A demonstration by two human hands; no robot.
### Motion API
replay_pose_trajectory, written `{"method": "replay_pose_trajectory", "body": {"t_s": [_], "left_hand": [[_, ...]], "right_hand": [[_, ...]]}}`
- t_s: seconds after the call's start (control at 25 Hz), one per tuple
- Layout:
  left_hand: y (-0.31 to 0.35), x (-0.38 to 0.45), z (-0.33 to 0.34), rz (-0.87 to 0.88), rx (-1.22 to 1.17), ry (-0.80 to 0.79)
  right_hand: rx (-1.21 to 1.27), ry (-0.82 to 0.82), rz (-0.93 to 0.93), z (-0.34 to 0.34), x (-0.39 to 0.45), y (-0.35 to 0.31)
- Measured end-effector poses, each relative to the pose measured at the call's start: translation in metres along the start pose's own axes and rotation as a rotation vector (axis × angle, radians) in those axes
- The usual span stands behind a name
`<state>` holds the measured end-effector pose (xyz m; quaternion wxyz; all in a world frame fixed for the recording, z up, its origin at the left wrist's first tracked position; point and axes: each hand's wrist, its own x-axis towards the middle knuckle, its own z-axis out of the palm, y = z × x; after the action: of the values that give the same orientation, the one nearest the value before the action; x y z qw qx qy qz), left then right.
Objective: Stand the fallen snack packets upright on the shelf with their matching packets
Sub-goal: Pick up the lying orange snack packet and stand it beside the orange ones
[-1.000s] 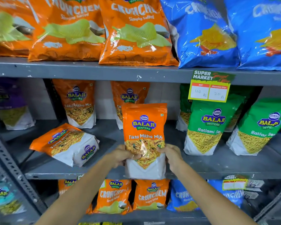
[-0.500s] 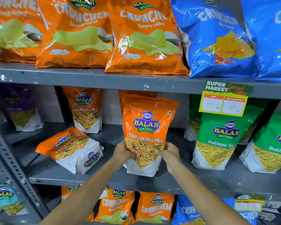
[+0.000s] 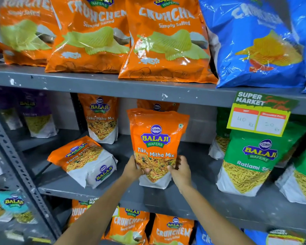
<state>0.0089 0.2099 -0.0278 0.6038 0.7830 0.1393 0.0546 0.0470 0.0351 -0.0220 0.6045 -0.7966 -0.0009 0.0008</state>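
Observation:
An orange Tikha Mitha Mix packet [image 3: 155, 138] stands upright on the grey middle shelf [image 3: 184, 197], gripped at its lower sides by my left hand [image 3: 133, 169] and my right hand [image 3: 180, 171]. Right behind it another orange packet [image 3: 157, 106] shows only its top. A further upright Tikha Mitha Mix packet [image 3: 101, 117] stands at the back left. To the left of my hands, a fallen Tikha Mitha Mix packet [image 3: 83, 160] lies on its back, tilted, near the shelf's front.
Green Ratlami Sev packets [image 3: 253, 161] stand to the right under a hanging price tag [image 3: 260, 115]. Purple packets [image 3: 35, 114] stand at the far left. Orange Crunchem bags [image 3: 166, 41] and blue bags [image 3: 254, 41] fill the upper shelf. A slotted upright post [image 3: 16, 165] runs at left.
Both hands have pushed the held packet deeper onto the shelf, in front of the rear orange packet. The camera has moved closer and slightly left.

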Motion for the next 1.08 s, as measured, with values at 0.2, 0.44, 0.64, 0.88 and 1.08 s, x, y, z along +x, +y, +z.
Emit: {"method": "replay_pose_trajectory", "body": {"t_s": [0.2,0.44,0.64,0.88,1.08], "left_hand": [[0.008,-0.025,-0.022,-0.046,0.261,0.034],[0.006,-0.058,-0.068,-0.009,0.440,0.288],[0.002,-0.069,-0.112,-0.067,0.443,0.423],[-0.011,-0.052,-0.158,-0.296,0.468,0.423],[-0.018,-0.035,-0.178,-0.578,0.022,0.196]], "right_hand": [[-0.217,0.289,-0.296,-0.007,-0.031,-0.015],[-0.231,0.128,-0.485,0.016,-0.052,-0.037],[-0.208,-0.023,-0.529,0.058,-0.062,-0.057],[-0.210,-0.188,-0.451,0.117,-0.047,-0.074],[-0.314,-0.288,-0.265,0.175,-0.020,-0.071]]}}
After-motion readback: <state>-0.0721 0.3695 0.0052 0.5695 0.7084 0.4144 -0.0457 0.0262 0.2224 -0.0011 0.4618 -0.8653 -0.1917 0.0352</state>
